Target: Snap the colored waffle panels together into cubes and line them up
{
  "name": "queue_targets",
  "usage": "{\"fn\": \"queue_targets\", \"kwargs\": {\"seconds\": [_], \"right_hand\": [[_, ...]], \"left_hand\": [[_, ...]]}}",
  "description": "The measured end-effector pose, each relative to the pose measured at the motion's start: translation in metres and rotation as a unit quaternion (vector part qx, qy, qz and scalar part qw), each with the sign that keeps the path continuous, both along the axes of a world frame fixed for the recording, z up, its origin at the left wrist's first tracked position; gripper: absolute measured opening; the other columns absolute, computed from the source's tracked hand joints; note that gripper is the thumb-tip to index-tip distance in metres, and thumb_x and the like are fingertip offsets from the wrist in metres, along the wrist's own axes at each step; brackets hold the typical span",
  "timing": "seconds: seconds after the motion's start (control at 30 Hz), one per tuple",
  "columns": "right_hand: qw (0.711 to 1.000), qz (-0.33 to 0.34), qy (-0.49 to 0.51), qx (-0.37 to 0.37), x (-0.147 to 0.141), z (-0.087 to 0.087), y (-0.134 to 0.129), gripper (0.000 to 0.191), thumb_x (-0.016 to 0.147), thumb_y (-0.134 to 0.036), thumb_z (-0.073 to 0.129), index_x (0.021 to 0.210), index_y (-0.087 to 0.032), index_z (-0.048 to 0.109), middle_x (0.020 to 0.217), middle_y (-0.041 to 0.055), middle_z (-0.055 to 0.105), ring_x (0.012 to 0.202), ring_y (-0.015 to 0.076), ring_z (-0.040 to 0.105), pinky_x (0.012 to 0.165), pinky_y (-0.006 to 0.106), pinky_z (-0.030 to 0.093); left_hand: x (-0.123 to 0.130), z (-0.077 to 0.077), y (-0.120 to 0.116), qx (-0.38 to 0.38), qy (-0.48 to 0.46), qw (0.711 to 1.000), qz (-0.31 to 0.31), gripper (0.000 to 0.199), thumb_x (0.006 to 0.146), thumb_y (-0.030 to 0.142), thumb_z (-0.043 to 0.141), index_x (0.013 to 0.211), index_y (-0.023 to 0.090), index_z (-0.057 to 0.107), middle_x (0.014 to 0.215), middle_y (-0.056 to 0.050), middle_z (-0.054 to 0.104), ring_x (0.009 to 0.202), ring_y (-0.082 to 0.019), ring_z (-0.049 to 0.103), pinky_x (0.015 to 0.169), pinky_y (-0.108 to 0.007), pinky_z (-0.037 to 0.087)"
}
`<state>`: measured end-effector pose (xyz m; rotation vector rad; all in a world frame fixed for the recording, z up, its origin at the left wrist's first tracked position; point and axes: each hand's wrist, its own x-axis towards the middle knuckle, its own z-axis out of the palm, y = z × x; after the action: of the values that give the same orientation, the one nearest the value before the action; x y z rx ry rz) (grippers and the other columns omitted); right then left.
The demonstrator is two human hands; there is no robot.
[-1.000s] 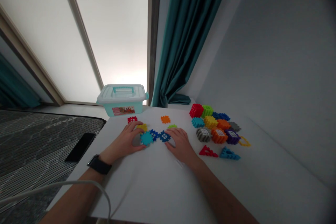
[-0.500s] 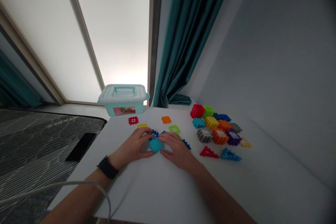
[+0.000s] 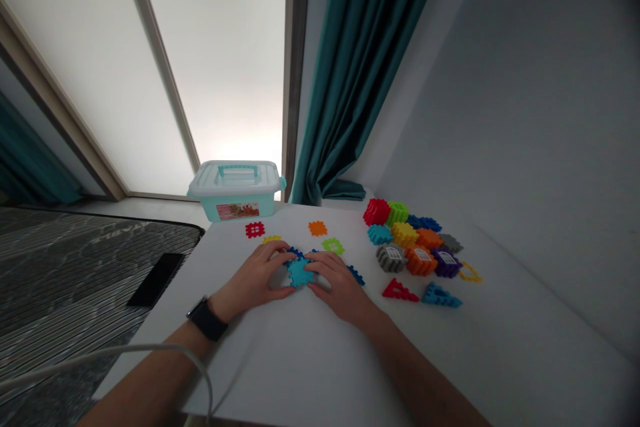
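A light blue notched piece (image 3: 301,272) lies between my two hands, low over the white table (image 3: 280,360). My left hand (image 3: 255,280) grips its left side with thumb and fingers. On the other side, my right hand (image 3: 337,283) pinches the piece's right edge. Dark blue pieces show just behind it, partly hidden by my fingers. Another dark blue piece (image 3: 356,275) sits right of my right hand. Farther back lie a red piece (image 3: 255,229), a yellow piece (image 3: 271,239), an orange piece (image 3: 317,228) and a green piece (image 3: 333,246).
Stacks of coloured pieces (image 3: 404,235) stand at the right, with a red triangle (image 3: 400,290) and a blue triangle (image 3: 441,295) before them. A lidded turquoise box (image 3: 237,192) is at the back left. A white cable (image 3: 170,347) crosses my left forearm.
The light blue piece has shifted slightly and looks flatter and more face-on between my fingers. Both hands stay almost in place.
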<state>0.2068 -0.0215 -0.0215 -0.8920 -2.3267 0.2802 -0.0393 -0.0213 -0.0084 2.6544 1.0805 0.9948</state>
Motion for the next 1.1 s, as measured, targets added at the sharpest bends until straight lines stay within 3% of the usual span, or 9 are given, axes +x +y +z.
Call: {"fn": "queue_targets", "kwargs": {"seconds": [0.1, 0.33, 0.67, 0.97, 1.1], "right_hand": [[0.999, -0.015, 0.029, 0.000, 0.000, -0.002, 0.001, 0.027, 0.089, -0.016, 0.063, 0.115, -0.025, 0.061, 0.132, 0.0080, 0.062, 0.123, 0.0249, 0.056, 0.108, 0.050, 0.044], [0.995, -0.054, 0.084, 0.004, -0.006, -0.007, -0.001, 0.024, 0.089, -0.018, 0.063, 0.110, -0.027, 0.060, 0.129, 0.0080, 0.063, 0.121, 0.0263, 0.057, 0.106, 0.050, 0.046], [0.994, -0.060, 0.090, 0.026, -0.008, -0.006, -0.004, 0.025, 0.090, -0.020, 0.061, 0.114, -0.026, 0.060, 0.132, 0.0098, 0.060, 0.124, 0.0264, 0.056, 0.106, 0.049, 0.048], [0.992, -0.059, 0.081, 0.082, 0.006, 0.003, -0.003, 0.023, 0.095, -0.023, 0.058, 0.115, -0.028, 0.066, 0.131, 0.0104, 0.058, 0.119, 0.0257, 0.058, 0.103, 0.049, 0.051], [0.991, -0.049, 0.086, 0.092, 0.005, 0.004, -0.007, 0.017, 0.095, -0.021, 0.058, 0.107, -0.028, 0.068, 0.128, 0.0099, 0.059, 0.118, 0.0255, 0.057, 0.101, 0.049, 0.051]], "left_hand": [[0.000, 0.000, 0.001, 0.025, -0.007, 0.999, 0.021, 0.055, 0.077, 0.034, 0.077, 0.126, 0.021, 0.057, 0.125, -0.013, 0.058, 0.118, -0.030, 0.058, 0.101, -0.047, 0.051], [0.001, -0.002, 0.005, 0.049, -0.027, 0.997, 0.049, 0.038, 0.081, 0.027, 0.073, 0.117, 0.021, 0.062, 0.117, -0.012, 0.061, 0.111, -0.027, 0.061, 0.095, -0.043, 0.053], [0.001, -0.002, 0.004, 0.023, -0.065, 0.997, 0.047, 0.033, 0.079, 0.024, 0.074, 0.110, 0.023, 0.065, 0.122, -0.010, 0.057, 0.114, -0.027, 0.059, 0.099, -0.043, 0.052], [0.003, 0.006, 0.003, -0.114, -0.129, 0.985, 0.006, 0.024, 0.083, 0.023, 0.070, 0.105, 0.022, 0.063, 0.125, -0.009, 0.050, 0.122, -0.025, 0.051, 0.108, -0.044, 0.044], [0.003, 0.010, 0.000, -0.180, -0.133, 0.975, -0.013, 0.018, 0.087, 0.026, 0.066, 0.104, 0.023, 0.064, 0.127, -0.010, 0.049, 0.121, -0.025, 0.051, 0.100, -0.041, 0.049]]}}
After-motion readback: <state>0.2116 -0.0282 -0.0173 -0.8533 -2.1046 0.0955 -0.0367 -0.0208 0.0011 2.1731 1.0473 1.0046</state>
